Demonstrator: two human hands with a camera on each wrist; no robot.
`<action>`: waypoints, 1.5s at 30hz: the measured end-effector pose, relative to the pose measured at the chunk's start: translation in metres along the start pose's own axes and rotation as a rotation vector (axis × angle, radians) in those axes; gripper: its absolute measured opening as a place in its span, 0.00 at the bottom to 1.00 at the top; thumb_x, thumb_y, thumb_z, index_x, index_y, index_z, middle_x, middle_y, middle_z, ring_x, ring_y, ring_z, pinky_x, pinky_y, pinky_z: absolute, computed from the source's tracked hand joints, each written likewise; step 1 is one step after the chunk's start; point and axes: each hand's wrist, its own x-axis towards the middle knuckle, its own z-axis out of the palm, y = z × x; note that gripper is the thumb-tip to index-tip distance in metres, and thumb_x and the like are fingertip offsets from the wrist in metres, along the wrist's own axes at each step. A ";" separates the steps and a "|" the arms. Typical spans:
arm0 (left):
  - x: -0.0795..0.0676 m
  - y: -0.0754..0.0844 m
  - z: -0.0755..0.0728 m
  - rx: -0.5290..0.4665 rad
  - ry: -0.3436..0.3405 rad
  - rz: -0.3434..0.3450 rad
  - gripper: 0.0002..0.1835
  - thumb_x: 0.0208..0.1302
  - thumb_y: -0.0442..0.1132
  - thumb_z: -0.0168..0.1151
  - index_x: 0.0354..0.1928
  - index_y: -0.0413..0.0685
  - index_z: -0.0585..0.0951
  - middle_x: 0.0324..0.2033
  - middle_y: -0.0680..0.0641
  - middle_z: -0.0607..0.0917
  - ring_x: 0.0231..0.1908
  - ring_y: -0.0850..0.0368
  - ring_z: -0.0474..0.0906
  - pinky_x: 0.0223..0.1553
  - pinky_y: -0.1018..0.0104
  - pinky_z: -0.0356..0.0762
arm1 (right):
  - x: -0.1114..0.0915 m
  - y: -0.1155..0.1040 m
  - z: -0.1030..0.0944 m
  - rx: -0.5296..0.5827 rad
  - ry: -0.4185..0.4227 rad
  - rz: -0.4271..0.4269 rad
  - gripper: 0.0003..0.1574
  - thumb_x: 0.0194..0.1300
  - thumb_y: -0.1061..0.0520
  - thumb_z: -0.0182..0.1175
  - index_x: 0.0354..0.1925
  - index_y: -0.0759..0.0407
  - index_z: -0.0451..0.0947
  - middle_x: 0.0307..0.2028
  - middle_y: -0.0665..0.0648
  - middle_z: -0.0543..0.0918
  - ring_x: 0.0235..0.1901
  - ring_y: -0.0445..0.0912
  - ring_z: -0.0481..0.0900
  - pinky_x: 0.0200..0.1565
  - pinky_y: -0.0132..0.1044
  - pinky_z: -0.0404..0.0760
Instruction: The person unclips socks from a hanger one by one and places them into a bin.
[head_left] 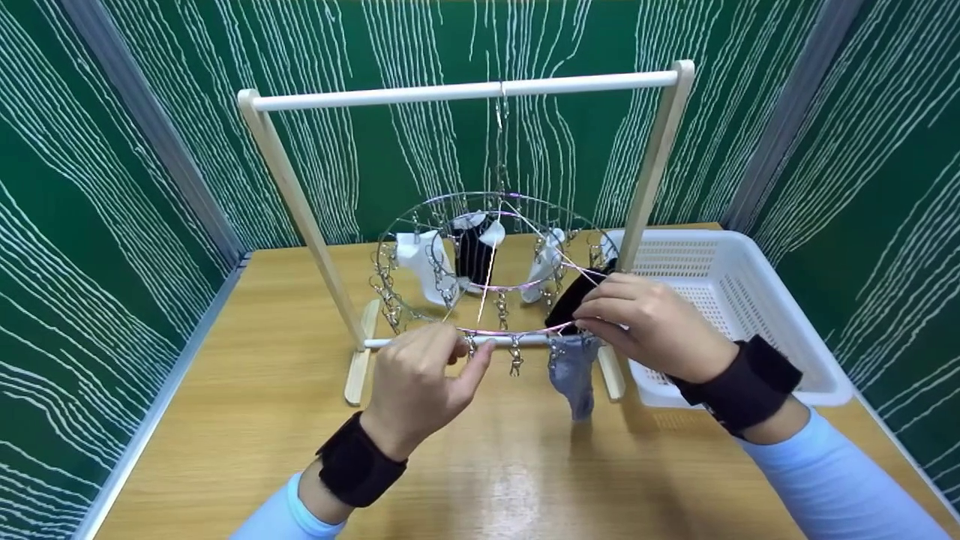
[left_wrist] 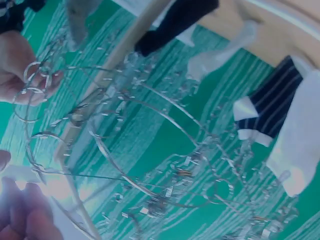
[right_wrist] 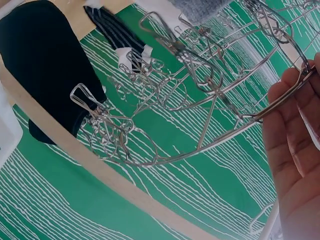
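A round metal clip hanger (head_left: 517, 331) with two rings and dangling clips hangs by its hook from the rack's white bar. My left hand (head_left: 420, 375) holds its front-left rim, fingers curled and thumb stretched along the near side. At the front right, my right hand (head_left: 649, 319) pinches the rim; its fingers (right_wrist: 280, 145) lie against the wire in the right wrist view. A grey sock (head_left: 574, 375) hangs beside the right hand, and a black sock (head_left: 577, 296) is just behind it. Farther back hang a white sock (head_left: 427, 266), a dark striped sock (head_left: 474, 255) and another white sock (head_left: 545, 264).
The rack has a white top bar (head_left: 420, 94) and wooden posts (head_left: 296, 202) standing on the wooden table (head_left: 262, 420). A white perforated basket (head_left: 795, 322) sits at the right, behind my right forearm. Green walls with white streaks (head_left: 420, 45) enclose the table.
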 end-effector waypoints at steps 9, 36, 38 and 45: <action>0.017 0.018 0.016 0.010 -0.054 0.132 0.09 0.65 0.32 0.76 0.46 0.38 0.90 0.42 0.43 0.91 0.44 0.48 0.89 0.51 0.60 0.88 | 0.006 -0.005 0.006 -0.018 0.014 -0.021 0.11 0.58 0.70 0.78 0.40 0.63 0.90 0.38 0.56 0.92 0.39 0.51 0.89 0.43 0.44 0.90; 0.012 0.009 0.021 0.271 -0.070 0.174 0.06 0.62 0.28 0.75 0.39 0.43 0.92 0.33 0.48 0.93 0.33 0.54 0.90 0.39 0.62 0.90 | 0.005 -0.003 0.006 -0.079 0.038 0.122 0.21 0.64 0.53 0.77 0.51 0.62 0.88 0.51 0.66 0.88 0.51 0.59 0.85 0.54 0.56 0.86; 0.010 0.006 0.020 0.254 -0.067 0.161 0.06 0.60 0.26 0.76 0.39 0.42 0.92 0.33 0.48 0.93 0.34 0.53 0.91 0.41 0.61 0.90 | 0.002 -0.001 0.006 -0.079 -0.011 0.152 0.22 0.63 0.51 0.77 0.52 0.62 0.88 0.53 0.66 0.88 0.53 0.60 0.85 0.56 0.57 0.86; 0.004 -0.005 0.017 0.195 -0.056 0.136 0.09 0.56 0.23 0.77 0.37 0.40 0.91 0.34 0.44 0.93 0.38 0.49 0.92 0.49 0.59 0.92 | -0.004 0.001 0.010 -0.087 -0.097 0.152 0.16 0.67 0.53 0.76 0.50 0.59 0.90 0.50 0.62 0.90 0.49 0.57 0.87 0.52 0.56 0.88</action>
